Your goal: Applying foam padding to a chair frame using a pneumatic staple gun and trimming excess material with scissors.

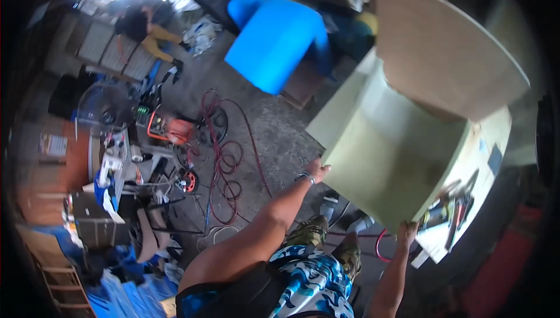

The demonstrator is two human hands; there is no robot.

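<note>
My left hand [318,170] is closed on the near left corner of a pale yellow-green foam-covered seat [392,160]. At its near right corner, my right hand [407,232] grips the same seat's edge. The seat looks like part of an unfinished armchair, with a tall curved brown panel [446,47] rising behind it. A pale flat panel [344,111] stands along its left side. To the right is a curved wooden board [475,184]. Several hand tools [452,213] lie there, close to my right hand.
Red hose [227,163] loops across the concrete floor. Beyond it stands a bright blue chair-like piece [277,41]. A fan [107,108], an orange machine [172,128] and a sewing machine [111,163] are at left. A person [146,32] sits at the far left. Blue material [125,286] is piled lower left.
</note>
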